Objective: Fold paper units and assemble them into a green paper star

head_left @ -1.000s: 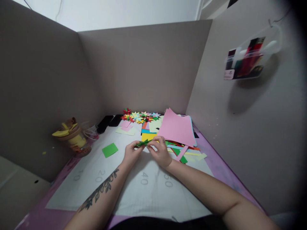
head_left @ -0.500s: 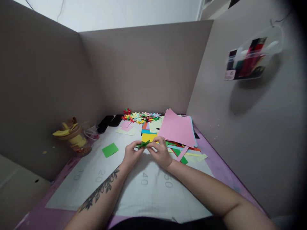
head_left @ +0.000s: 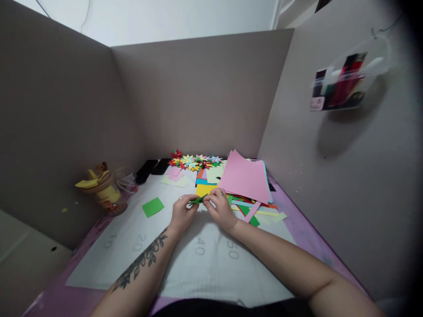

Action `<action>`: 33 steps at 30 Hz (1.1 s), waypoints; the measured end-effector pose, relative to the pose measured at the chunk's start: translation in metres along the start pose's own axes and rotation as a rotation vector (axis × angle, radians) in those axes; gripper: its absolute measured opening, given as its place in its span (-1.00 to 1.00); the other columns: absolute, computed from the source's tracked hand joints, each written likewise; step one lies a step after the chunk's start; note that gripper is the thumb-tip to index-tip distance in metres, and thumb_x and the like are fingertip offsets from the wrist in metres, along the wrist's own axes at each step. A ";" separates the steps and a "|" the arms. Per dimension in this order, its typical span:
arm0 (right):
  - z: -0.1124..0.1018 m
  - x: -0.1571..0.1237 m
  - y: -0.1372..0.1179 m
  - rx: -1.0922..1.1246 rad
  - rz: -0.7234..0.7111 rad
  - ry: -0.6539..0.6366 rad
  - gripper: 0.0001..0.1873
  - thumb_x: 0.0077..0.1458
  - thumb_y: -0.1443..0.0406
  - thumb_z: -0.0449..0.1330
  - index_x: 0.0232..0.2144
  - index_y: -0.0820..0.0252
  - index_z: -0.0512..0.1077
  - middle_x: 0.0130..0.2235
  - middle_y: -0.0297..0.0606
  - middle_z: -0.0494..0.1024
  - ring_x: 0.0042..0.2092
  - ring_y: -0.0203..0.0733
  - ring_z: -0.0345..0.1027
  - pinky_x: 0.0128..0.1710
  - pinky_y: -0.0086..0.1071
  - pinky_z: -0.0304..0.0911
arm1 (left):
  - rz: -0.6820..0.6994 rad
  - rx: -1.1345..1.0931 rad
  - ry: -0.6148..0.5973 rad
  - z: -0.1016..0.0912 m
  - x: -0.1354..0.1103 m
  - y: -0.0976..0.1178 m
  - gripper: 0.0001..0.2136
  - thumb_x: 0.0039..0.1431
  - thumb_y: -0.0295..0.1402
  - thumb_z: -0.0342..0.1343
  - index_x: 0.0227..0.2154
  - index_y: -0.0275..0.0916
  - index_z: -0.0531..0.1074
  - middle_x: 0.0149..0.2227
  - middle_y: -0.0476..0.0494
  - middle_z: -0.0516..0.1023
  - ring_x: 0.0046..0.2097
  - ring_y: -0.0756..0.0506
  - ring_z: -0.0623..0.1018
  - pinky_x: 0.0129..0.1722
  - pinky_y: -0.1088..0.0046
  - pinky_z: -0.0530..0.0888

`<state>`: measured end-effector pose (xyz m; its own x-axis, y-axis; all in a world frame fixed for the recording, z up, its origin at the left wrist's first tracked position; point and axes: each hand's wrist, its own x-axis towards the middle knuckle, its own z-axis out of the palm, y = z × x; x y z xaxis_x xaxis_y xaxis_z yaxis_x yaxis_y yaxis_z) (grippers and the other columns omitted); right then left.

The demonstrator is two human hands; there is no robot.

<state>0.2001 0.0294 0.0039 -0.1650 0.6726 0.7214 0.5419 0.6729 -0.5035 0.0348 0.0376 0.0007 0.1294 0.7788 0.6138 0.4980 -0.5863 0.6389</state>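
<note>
Between my two hands, above the middle of the white sheet (head_left: 211, 277), is a small green folded paper piece (head_left: 198, 200) with pointed ends. My left hand (head_left: 182, 213) pinches its left side between thumb and fingers. On the other side my right hand (head_left: 218, 209) grips the right end with thumb and fingertips, which partly hide it. A green paper square (head_left: 153, 207) lies flat to the left of my left hand. Just beyond the hands lies a yellow paper piece (head_left: 205, 189).
Several folded paper stars (head_left: 191, 162) are heaped at the back. Pink paper sheets (head_left: 246, 176) lie at right, over coloured paper strips (head_left: 253, 213). A pot (head_left: 104, 193) stands at left near two black objects (head_left: 145, 171). A clear container (head_left: 343, 83) hangs on the right wall.
Both hands stay in nearly the same place on the green paper piece. Its points have tilted slightly, and the fingers of my right hand have closed in a little over it.
</note>
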 end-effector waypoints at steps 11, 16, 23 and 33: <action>0.006 0.004 0.004 0.033 0.145 -0.005 -0.96 0.01 0.37 0.14 -0.46 0.15 0.34 -0.38 -0.30 0.36 -0.24 -0.17 0.20 -0.22 -0.30 0.11 | -0.122 -0.050 -0.056 0.005 -0.001 -0.001 -0.73 -0.07 -0.51 0.07 -0.25 -0.20 0.42 -0.31 -0.07 0.54 -0.26 -0.05 0.51 -0.23 0.45 0.41; 0.007 0.005 0.008 0.039 0.136 -0.003 -0.95 0.03 0.37 0.12 -0.46 0.16 0.34 -0.38 -0.29 0.37 -0.24 -0.16 0.20 -0.21 -0.29 0.11 | -0.345 -0.199 -0.049 0.011 0.000 0.000 -0.67 -0.16 -0.44 0.14 -0.22 -0.22 0.39 -0.49 0.02 0.48 -0.45 0.01 0.46 -0.46 0.56 0.36; 0.009 0.001 0.011 0.028 0.097 0.037 -0.95 0.01 0.34 0.17 -0.43 0.14 0.45 -0.33 -0.26 0.30 -0.19 -0.15 0.17 -0.16 -0.25 0.13 | -0.521 -0.349 -0.051 0.014 0.001 0.004 -0.59 -0.21 -0.40 0.18 -0.18 -0.26 0.33 -0.60 0.11 0.36 -0.59 0.07 0.34 -0.59 0.61 0.26; 0.006 0.001 0.000 0.047 0.069 0.046 -0.92 -0.01 0.38 0.15 -0.48 0.14 0.44 -0.35 -0.28 0.24 -0.22 -0.16 0.15 -0.15 -0.21 0.12 | -0.358 -0.291 -0.038 0.008 0.000 0.014 -0.64 -0.15 -0.41 0.14 -0.19 -0.25 0.33 -0.45 0.00 0.48 -0.42 0.01 0.47 -0.42 0.55 0.36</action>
<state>0.1946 0.0323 0.0017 -0.0897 0.7037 0.7048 0.5108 0.6400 -0.5740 0.0486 0.0312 0.0065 0.0271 0.9480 0.3170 0.2563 -0.3131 0.9145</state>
